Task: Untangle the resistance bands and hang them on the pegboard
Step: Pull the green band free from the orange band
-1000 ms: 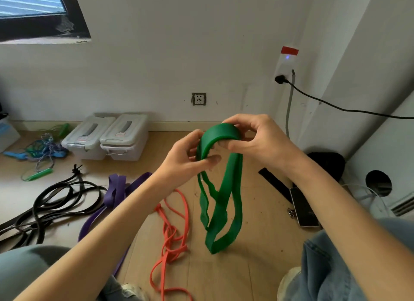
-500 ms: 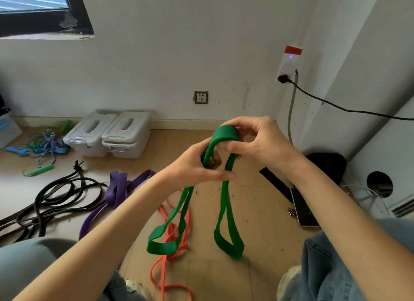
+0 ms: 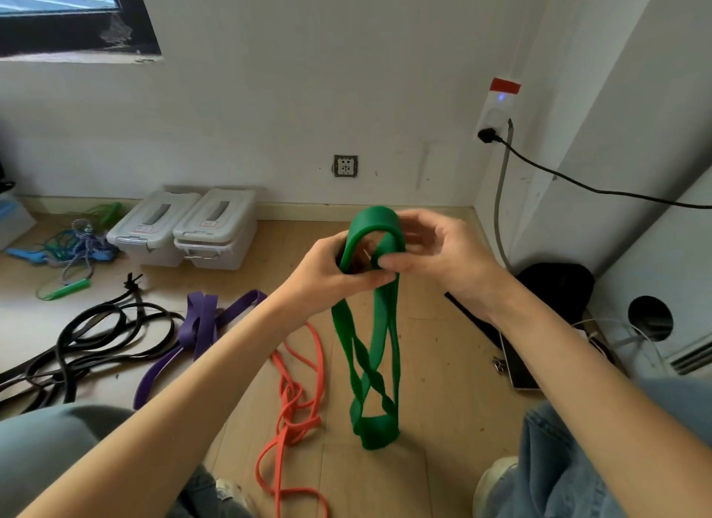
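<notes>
While the green band (image 3: 370,348) hangs doubled from both hands above the wooden floor (image 3: 443,363), the job in hand looks to be working the twists out of it. The left hand (image 3: 327,278) has its fingers curled round the strands just below the top bend, and the right hand (image 3: 435,251) pinches the same bend from the other side, thumb against the rubber. Below the grip the strands cross one another several times before meeting in a fold at the bottom, which hangs near the floor (whether it touches, I cannot tell).

To do this well, I would keep one hand fixed as an anchor and let the other slide down a single strand, turning it flat as it goes, rather than pulling both apart, since stretching would likely tighten the crossings. Lifting the band a little higher would let the bottom fold spin free.

An orange band (image 3: 296,402), a purple band (image 3: 200,324) and black bands (image 3: 88,336) lie on the floor to the left, not yet sorted. No pegboard is in view.
</notes>
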A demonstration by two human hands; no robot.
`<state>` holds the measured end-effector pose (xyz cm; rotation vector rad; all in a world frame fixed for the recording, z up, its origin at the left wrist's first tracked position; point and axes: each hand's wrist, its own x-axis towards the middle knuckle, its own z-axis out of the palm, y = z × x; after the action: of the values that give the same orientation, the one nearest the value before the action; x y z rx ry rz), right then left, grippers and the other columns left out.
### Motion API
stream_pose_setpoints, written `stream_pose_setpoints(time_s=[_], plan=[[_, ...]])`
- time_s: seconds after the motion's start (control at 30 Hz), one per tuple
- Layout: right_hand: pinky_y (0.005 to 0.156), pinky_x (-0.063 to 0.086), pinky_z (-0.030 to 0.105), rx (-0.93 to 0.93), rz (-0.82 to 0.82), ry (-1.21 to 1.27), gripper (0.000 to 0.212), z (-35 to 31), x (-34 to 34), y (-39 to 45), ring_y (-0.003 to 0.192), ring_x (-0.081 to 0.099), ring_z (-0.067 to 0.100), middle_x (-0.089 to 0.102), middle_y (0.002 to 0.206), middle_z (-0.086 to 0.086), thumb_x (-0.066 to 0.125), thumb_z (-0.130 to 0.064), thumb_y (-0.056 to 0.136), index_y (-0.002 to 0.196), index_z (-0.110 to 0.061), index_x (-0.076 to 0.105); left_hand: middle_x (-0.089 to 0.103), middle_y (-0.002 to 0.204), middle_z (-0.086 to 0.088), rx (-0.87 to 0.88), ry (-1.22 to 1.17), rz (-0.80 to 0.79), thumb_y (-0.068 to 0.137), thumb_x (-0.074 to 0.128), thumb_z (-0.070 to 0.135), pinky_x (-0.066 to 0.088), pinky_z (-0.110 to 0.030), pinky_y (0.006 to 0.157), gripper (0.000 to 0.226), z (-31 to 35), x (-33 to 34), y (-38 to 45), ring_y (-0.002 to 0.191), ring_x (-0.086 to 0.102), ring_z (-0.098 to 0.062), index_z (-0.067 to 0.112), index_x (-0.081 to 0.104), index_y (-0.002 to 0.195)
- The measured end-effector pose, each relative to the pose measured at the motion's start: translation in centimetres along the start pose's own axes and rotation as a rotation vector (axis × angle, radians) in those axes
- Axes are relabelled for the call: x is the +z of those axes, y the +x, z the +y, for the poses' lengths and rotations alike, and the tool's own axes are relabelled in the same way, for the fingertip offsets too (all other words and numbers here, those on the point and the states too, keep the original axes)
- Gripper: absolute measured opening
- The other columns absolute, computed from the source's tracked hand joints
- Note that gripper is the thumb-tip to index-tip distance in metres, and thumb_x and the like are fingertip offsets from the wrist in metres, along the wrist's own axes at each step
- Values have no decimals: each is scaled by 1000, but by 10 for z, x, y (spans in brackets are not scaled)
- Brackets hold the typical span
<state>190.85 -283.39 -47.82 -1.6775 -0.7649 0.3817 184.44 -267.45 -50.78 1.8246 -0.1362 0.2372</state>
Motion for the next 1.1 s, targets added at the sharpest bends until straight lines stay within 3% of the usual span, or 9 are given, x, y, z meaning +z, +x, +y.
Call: stream_pose_setpoints(time_s=[0.17, 0.27, 0.37, 0.47, 0.7, 0.9, 1.0, 1.07, 1.1], plan=[[78, 50, 12, 60, -40, -46, 41, 10, -1, -4, 96, 63, 2, 69, 106, -6, 74, -15, 72, 113, -16, 65, 67, 82, 10, 2, 46, -49, 76, 72, 3, 51, -14, 67, 29, -4, -2, -3, 75, 66, -1, 24, 61, 93], [61, 47, 11, 23, -38, -109, 34, 6, -1, -3, 78, 62, -3, 68, 96, -8, 70, -16, 78, 111, -15, 65, 66, 75, 14, 3, 114, -56, 76, 73, 9, 51, -16, 65, 28, -8, -7, 0, 70, 62, -1, 28, 60, 91], [52, 46, 23, -10, -4, -58, 30, 1, -6, -3, 68, 60, 12, 68, 92, 6, 66, -11, 82, 111, -5, 64, 60, 63, 20, -41, 191, -72, 73, 77, 18, 45, -15, 57, 29, -13, -13, 1, 56, 53, 2, 32, 57, 90], [55, 50, 22, -48, -4, -52, 34, -5, -11, 0, 72, 65, 15, 69, 97, 11, 68, -12, 80, 111, -2, 63, 57, 59, 21, -48, 238, -99, 71, 78, 23, 43, -14, 55, 34, -17, -14, 1, 53, 50, 3, 34, 56, 94], [60, 58, 26, -41, -18, 84, 34, -5, -1, 2, 79, 70, 22, 70, 95, 11, 70, -18, 73, 104, -7, 63, 60, 60, 17, -11, 168, -118, 71, 77, 21, 44, -14, 54, 32, -17, -9, 3, 53, 52, 2, 29, 58, 96], [60, 56, 24, -30, -36, 179, 35, -4, 6, 4, 79, 70, 15, 67, 93, 2, 69, -23, 70, 102, -10, 61, 58, 62, 8, 63, 179, -75, 75, 75, 11, 46, -15, 58, 23, -16, -2, 4, 57, 56, -6, 28, 60, 75], [66, 56, 21, -26, -85, 35, 54, -5, 4, 4, 89, 67, 15, 60, 110, -3, 72, -30, 69, 119, -22, 52, 64, 73, -12, 70, 248, -85, 78, 72, 10, 52, -27, 61, 10, -17, 1, 3, 64, 62, -21, 9, 64, 84], [62, 53, 16, -71, -123, -142, 58, -6, 4, 4, 88, 65, 17, 56, 111, -6, 76, -28, 71, 122, -35, 49, 65, 78, -10, 72, 280, -122, 79, 71, 11, 53, -31, 62, 16, -20, 6, 1, 67, 62, -20, 5, 63, 92], [58, 52, 16, -106, -122, -153, 51, -5, 5, 3, 83, 66, 21, 57, 105, -5, 76, -23, 73, 117, -33, 53, 65, 83, -8, 66, 262, -132, 78, 71, 12, 54, -32, 65, 17, -22, 8, 0, 71, 63, -19, 8, 63, 93]])
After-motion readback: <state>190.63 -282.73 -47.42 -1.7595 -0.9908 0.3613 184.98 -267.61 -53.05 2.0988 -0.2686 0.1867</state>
